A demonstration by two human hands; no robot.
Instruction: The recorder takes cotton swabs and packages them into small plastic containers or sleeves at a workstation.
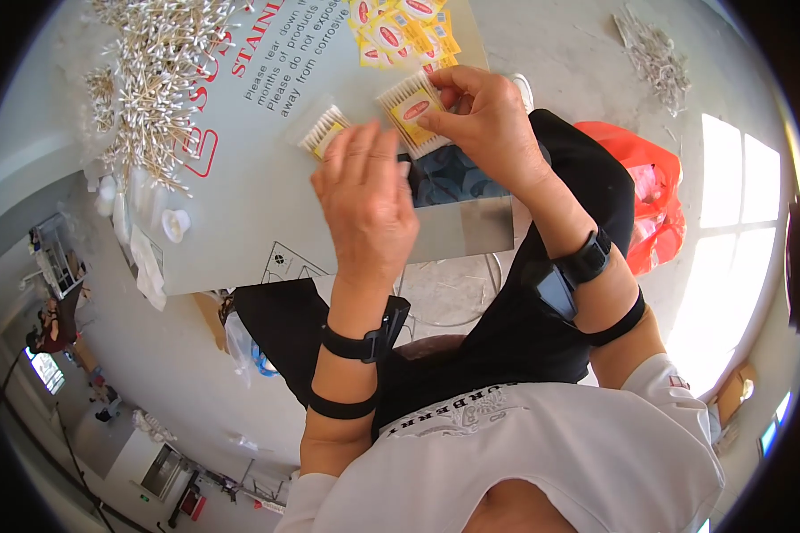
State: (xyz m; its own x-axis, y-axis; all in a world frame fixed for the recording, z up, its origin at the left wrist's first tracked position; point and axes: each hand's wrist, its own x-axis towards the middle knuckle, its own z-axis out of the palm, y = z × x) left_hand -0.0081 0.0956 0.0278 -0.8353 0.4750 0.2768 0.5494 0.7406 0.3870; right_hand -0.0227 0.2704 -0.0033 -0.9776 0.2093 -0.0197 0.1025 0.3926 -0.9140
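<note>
My right hand [482, 115] pinches a clear flat packet of cotton swabs [415, 114] by its right edge. A yellow label with a red oval shows on its front. My left hand [364, 195] is over the tabletop, its fingers stretched forward and slightly smeared by motion. Partly covered by those fingers is a second cotton swab packet [327, 131], also with a yellow label; I cannot tell whether they touch it. Below the right-hand packet, a dark blue-grey patch [458, 175] shows at the table's near edge; its kind is unclear.
A big heap of loose cotton swabs [151, 98] covers the table's far left. Yellow label cards [404, 34] are piled at the back. A white round cap-like piece [176, 225] sits near the left edge. On the floor at right are a red plastic bag [658, 178] and pale scraps [653, 62].
</note>
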